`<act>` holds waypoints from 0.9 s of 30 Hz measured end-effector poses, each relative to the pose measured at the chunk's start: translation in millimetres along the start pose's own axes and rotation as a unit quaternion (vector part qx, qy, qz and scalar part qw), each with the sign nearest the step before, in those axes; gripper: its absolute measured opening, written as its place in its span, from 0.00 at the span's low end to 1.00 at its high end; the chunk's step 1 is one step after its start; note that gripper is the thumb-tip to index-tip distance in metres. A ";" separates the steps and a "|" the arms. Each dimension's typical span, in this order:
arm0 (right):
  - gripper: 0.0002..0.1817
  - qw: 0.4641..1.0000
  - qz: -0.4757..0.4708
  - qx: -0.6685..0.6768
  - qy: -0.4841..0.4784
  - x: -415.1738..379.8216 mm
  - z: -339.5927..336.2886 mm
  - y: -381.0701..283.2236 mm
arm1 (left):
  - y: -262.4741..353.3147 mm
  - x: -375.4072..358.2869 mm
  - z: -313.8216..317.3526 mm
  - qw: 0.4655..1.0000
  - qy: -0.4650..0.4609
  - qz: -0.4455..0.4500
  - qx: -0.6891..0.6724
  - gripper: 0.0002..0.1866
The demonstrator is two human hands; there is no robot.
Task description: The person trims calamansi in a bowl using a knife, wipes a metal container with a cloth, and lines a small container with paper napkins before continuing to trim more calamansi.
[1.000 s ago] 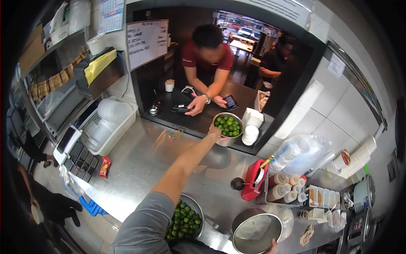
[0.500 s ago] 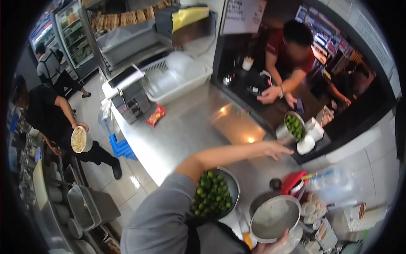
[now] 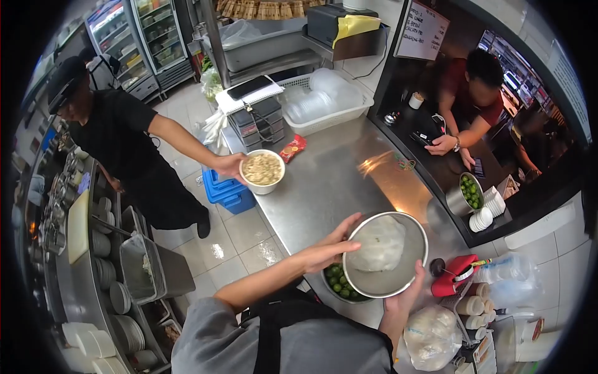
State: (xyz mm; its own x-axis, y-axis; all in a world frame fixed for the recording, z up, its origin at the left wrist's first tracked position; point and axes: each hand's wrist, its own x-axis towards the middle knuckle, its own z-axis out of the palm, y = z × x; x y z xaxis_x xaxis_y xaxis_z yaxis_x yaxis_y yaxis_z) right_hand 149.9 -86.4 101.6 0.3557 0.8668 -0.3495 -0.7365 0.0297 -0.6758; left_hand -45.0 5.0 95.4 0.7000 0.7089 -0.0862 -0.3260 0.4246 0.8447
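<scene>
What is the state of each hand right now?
Left hand: holding the metal pot at its rim.
Right hand: holding the same pot, on the opposite side.

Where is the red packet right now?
In the head view, the red packet lies upper middle on the steel counter, just right of the black box and below the white basket's left end.

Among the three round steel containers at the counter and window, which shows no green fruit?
The held bowl, between left hand and right hand. It contains a pale bag; the window pot and lower bowl show green fruit.
</scene>
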 end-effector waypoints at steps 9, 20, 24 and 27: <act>0.29 0.879 -0.286 -0.315 -0.216 -8.5 65.7 45.3 | -3.9 -97.4 -24.8 0.937 0.282 0.188 -0.086 0.44; 0.25 0.905 0.272 -0.186 -0.271 0.6 162.2 235.7 | -24.4 -185.5 -75.4 0.811 0.513 0.256 0.120 0.46; 0.22 0.785 0.110 -0.389 -0.470 -19.6 201.9 321.9 | -3.4 -228.7 -123.0 0.835 0.469 0.287 0.011 0.45; 0.13 0.573 -0.117 -0.412 -0.699 -49.5 239.5 357.7 | 23.5 -295.0 -181.4 0.803 0.498 0.293 0.146 0.43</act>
State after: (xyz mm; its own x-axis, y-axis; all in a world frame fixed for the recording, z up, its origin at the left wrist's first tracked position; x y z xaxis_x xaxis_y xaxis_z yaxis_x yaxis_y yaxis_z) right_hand -268.9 0.5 32.6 -0.8431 0.4566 0.2840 -0.0353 0.4799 -0.8766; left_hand -374.4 -92.0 44.9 -0.4228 0.8990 0.1142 -0.1487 -0.1931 0.9698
